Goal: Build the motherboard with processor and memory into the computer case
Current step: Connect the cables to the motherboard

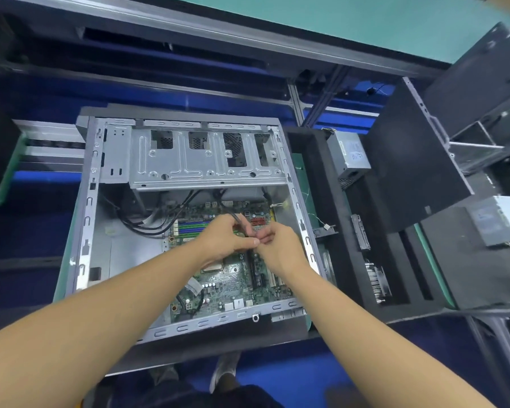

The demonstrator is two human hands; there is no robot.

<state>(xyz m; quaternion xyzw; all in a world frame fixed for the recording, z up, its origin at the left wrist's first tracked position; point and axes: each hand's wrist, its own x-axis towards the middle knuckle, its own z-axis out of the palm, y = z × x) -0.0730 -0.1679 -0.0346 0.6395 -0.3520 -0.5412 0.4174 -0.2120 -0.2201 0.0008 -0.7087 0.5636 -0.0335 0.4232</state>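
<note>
The open grey computer case (86, 219) lies flat in front of me. A green motherboard (233, 287) sits inside its lower half, with blue and green memory slots (190, 226) at its upper left and the processor socket (211, 267) partly under my left wrist. My left hand (226, 238) and my right hand (274, 242) meet above the board's middle. Both pinch a thin black cable (237, 219) that runs up toward the drive cage. The cable's end is hidden between my fingers.
A metal drive cage (200, 160) spans the case's far half. Black cables (142, 225) loop at the inner left. To the right, a black foam tray (345, 260) holds a power supply (349, 156) and a heatsink (376, 282). More black panels stand at far right.
</note>
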